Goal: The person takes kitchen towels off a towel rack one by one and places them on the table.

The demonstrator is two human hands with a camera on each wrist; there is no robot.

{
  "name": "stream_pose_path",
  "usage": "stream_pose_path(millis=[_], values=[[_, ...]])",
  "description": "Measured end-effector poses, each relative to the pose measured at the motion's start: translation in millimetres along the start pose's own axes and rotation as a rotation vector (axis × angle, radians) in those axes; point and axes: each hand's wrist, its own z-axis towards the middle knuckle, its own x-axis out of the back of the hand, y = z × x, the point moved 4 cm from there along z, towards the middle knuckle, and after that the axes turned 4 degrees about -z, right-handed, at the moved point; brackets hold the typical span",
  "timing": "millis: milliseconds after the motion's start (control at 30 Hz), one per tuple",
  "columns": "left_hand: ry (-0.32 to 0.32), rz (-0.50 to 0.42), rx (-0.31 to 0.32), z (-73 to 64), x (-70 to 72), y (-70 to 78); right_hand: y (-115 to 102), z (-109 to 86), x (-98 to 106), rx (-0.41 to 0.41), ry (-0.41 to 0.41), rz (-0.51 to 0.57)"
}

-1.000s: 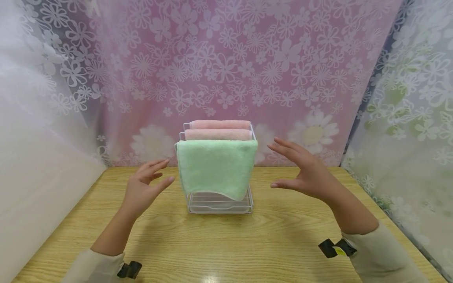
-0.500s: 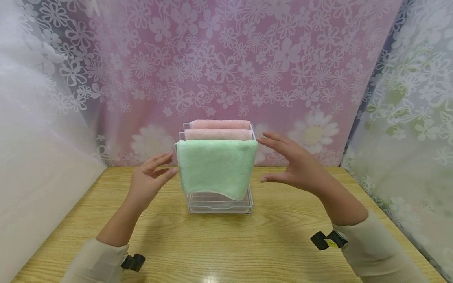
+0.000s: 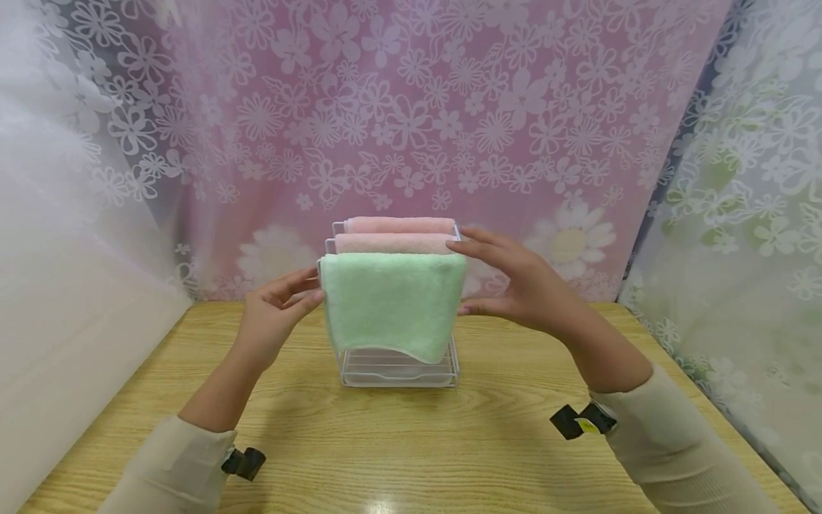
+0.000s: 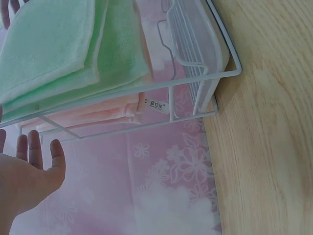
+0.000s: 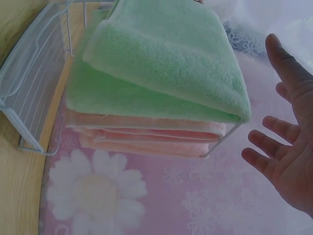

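A folded green towel (image 3: 394,307) hangs over the front bar of a white wire rack (image 3: 401,382). Behind it hang two pink towels, the nearer one (image 3: 394,244) lower in the head view than the farther one (image 3: 399,225). My left hand (image 3: 272,307) is at the green towel's left edge, thumb tip close to the cloth. On the other side my right hand (image 3: 514,282) has its fingertips by the rack's upper right end and its thumb beside the green towel. In the right wrist view the right fingers (image 5: 264,142) are spread, with nothing between them.
A pale plastic tray (image 4: 208,63) sits in the rack's base on the wood-grain table (image 3: 398,450). A pink flowered curtain (image 3: 411,128) hangs behind, and pale sheets flank both sides. A small label (image 4: 157,105) hangs from a pink towel.
Both hands have come inward, the left moving right and the right moving left and slightly upward, to the sides of the rack. Rack and towels stay in place.
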Motion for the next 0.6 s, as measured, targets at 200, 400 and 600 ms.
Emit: stream_pose_path(millis=[200, 400, 600], values=[[0.0, -0.103, 0.056, 4.1, -2.3, 2.0, -3.4, 10.3, -2.4, 0.02, -0.01, 0.027], [0.002, -0.105, 0.081, 5.8, -3.2, 4.4, -5.9, 18.5, -7.1, 0.036, -0.024, 0.053], [-0.009, -0.162, 0.062, 10.0, -3.6, 4.7, -7.9, 23.1, -9.7, 0.018, -0.036, 0.047]])
